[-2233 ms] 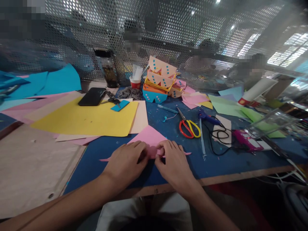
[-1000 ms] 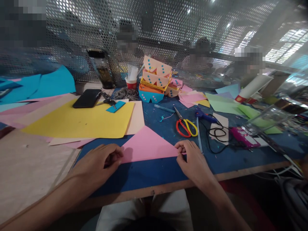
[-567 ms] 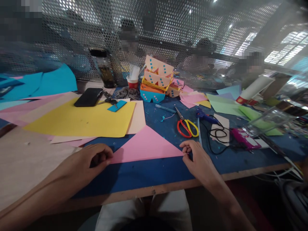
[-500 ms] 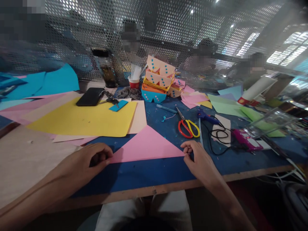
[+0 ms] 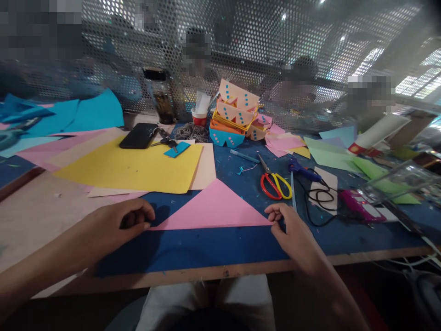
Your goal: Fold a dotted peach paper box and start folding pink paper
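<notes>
A pink paper triangle (image 5: 213, 208) lies on the blue table mat, its long edge toward me and its peak pointing away. My left hand (image 5: 132, 220) is at its left corner, with the thumb at the tip and the fingers curled. My right hand (image 5: 285, 225) has thumb and fingertips closed on the right corner. Red-and-yellow-handled scissors (image 5: 272, 184) lie just beyond the triangle's right side. Yellow paper (image 5: 138, 170) lies behind my left hand.
At the back stand a dark jar (image 5: 161, 96), a paper cup (image 5: 199, 117) and stacked paper crafts (image 5: 234, 110). A phone (image 5: 138, 135) and keys lie on the yellow sheet. To the right are a blue glue gun (image 5: 303, 171), its cord and a magenta device (image 5: 360, 207).
The view has shifted, so most table items appear farther right. My left hand has moved slightly outward to the triangle's left tip; my right hand remains at the right corner.
</notes>
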{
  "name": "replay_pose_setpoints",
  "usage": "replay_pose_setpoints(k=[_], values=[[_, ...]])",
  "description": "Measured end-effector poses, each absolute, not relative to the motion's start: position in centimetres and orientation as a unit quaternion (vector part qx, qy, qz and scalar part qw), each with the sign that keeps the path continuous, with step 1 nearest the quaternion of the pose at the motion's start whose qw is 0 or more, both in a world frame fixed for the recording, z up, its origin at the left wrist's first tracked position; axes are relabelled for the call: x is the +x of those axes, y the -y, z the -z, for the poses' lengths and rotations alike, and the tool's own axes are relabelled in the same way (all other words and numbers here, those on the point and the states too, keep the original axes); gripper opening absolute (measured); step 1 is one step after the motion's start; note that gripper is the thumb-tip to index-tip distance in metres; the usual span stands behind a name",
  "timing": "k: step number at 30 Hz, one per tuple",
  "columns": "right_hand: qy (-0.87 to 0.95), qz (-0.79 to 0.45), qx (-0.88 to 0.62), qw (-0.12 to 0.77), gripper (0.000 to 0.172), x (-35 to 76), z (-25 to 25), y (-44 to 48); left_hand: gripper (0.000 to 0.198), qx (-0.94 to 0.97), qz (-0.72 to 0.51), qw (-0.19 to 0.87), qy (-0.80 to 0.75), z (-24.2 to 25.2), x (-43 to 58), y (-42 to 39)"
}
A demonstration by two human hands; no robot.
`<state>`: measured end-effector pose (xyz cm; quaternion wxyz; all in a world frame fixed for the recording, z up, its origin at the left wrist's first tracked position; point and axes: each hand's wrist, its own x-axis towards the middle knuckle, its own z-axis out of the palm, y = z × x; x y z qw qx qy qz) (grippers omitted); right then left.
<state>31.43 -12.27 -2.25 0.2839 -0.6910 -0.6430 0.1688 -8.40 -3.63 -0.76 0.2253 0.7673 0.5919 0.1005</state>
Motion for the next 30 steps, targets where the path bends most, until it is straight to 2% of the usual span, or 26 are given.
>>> replay_pose_setpoints(k=[5,9,12,16,21,23,27,30], values=[[0.654,-0.160,-0.683,0.283,0.033,31.5,2.4,12.2,0.026,0.776,-0.095,0.233,-0.579,-0.3,-8.9,4.2],[0.661,-0.142,-0.683,0.276,0.034,31.4,2.6,12.1,0.017,0.807,-0.206,0.093,-0.547,-1.2,-7.6,5.8],[0.665,-0.131,-0.682,0.274,0.034,31.3,2.6,12.2,0.015,0.868,-0.286,0.045,-0.403,-1.2,-5.2,7.1],[0.667,-0.131,-0.680,0.275,0.035,31.4,2.6,12.2,0.028,0.931,-0.254,0.074,-0.253,-0.1,-2.3,7.5],[0.672,-0.137,-0.670,0.284,0.038,31.7,2.8,12.3,0.030,0.944,-0.223,0.039,-0.238,0.8,-1.5,6.6],[0.672,-0.100,-0.670,0.299,0.039,31.3,2.6,12.5,0.028,0.944,-0.228,0.031,-0.237,1.0,-1.5,6.4],[0.709,0.032,-0.620,0.334,0.025,28.9,1.4,13.0,0.026,0.943,-0.232,0.039,-0.235,1.1,-1.5,6.2],[0.799,-0.027,-0.535,0.272,0.014,26.5,0.7,12.8,0.026,0.944,-0.222,0.042,-0.241,1.1,-1.3,6.0]])
